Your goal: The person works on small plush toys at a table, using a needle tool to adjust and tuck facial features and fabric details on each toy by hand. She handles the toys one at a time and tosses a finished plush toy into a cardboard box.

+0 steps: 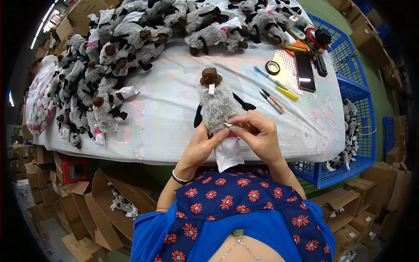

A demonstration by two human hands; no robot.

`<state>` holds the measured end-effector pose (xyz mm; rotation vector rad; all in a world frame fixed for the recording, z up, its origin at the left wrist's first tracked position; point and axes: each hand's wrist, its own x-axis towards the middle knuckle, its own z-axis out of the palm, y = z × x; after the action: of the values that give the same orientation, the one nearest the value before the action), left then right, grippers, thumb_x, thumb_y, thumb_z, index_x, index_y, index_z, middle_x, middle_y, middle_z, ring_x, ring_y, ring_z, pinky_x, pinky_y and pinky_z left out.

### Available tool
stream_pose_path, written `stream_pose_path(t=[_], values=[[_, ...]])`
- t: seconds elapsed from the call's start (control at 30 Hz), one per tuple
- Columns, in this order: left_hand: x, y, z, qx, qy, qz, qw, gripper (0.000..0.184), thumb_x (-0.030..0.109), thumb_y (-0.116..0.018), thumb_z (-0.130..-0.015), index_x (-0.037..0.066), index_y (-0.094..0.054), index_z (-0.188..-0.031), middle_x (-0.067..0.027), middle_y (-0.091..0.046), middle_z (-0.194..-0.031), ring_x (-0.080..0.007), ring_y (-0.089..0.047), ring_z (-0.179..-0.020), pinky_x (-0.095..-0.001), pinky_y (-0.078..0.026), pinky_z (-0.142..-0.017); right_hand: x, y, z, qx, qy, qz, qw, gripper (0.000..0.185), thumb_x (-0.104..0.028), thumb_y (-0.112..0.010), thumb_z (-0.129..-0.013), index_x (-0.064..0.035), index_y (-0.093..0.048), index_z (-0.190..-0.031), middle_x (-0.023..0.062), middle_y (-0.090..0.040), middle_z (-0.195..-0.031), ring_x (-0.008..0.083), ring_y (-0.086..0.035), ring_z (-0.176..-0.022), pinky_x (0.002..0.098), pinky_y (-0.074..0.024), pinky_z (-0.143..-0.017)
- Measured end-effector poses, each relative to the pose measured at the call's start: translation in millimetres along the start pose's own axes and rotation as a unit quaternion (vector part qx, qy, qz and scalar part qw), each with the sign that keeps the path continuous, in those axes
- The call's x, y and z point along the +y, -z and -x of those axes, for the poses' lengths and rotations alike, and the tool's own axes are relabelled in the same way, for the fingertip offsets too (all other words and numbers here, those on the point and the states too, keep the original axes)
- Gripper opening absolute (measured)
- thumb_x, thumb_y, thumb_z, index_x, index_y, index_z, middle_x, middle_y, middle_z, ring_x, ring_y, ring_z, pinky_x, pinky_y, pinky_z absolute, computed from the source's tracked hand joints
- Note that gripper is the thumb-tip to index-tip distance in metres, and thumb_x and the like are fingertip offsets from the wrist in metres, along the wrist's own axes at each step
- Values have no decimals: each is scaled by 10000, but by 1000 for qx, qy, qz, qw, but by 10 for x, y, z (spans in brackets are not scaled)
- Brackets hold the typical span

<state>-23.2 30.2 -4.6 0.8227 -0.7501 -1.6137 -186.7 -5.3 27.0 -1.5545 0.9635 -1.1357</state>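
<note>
A grey furry plush toy (pixel 217 105) lies on the table in front of me, with a brown hat-shaped piece (pixel 211 77) at its far end and black limbs at its sides. A small white tag hangs below the hat. White wrapping (pixel 228 153) covers the toy's near end, beside a bit of pink. My left hand (pixel 201 144) is closed on the toy's lower left side, thumb on top. With thumb and index finger, my right hand (pixel 258 134) pinches a small white label (pixel 228 125) at the toy's lower fur.
Similar plush toys (pixel 131 39) are heaped along the left and back. At right lie black tape (pixel 273 67), snips (pixel 273 102), a yellow marker (pixel 286 94), a phone (pixel 305 72) and a sticker sheet (pixel 286 65). Blue crates (pixel 355 126) stand right; cardboard boxes (pixel 118 205) sit below.
</note>
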Motion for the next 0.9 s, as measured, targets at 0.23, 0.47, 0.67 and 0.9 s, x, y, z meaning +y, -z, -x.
stream_pose_path(t=[0.23,0.47,0.67,0.9], values=[[-16,35,36,31,2,-212,977,415,55,-668,-875,-38,-545,-1261,-147,-659,-1151,-200,-643,-1028,-266,-513,-859,29,-87,112,-28,119,64,990,125,38,-755,-730,-11,-722,-840,7,-516,-629,87,-369,-512,222,-291,-459],[-80,171,-33,-14,70,75,995,425,47,-672,-871,-48,-535,-1262,-140,-658,-1153,-182,-651,-999,-253,-520,-839,100,-152,265,-1,170,136,976,121,49,-751,-721,-19,-718,-816,6,-518,-630,103,-365,-484,236,-313,-451],[41,76,-46,38,115,118,986,380,73,-661,-905,-54,-537,-1241,-137,-658,-1143,-166,-653,-974,-243,-518,-822,102,-175,257,-4,210,192,959,119,40,-760,-714,-27,-711,-799,6,-530,-637,110,-374,-467,246,-326,-449],[-37,67,-70,139,13,81,987,325,102,-610,-959,-47,-528,-1236,-134,-657,-1135,-160,-653,-967,-241,-519,-806,30,-32,250,-42,61,186,980,90,-13,-720,-786,-41,-634,-787,22,-548,-631,155,-416,-462,269,-351,-448]])
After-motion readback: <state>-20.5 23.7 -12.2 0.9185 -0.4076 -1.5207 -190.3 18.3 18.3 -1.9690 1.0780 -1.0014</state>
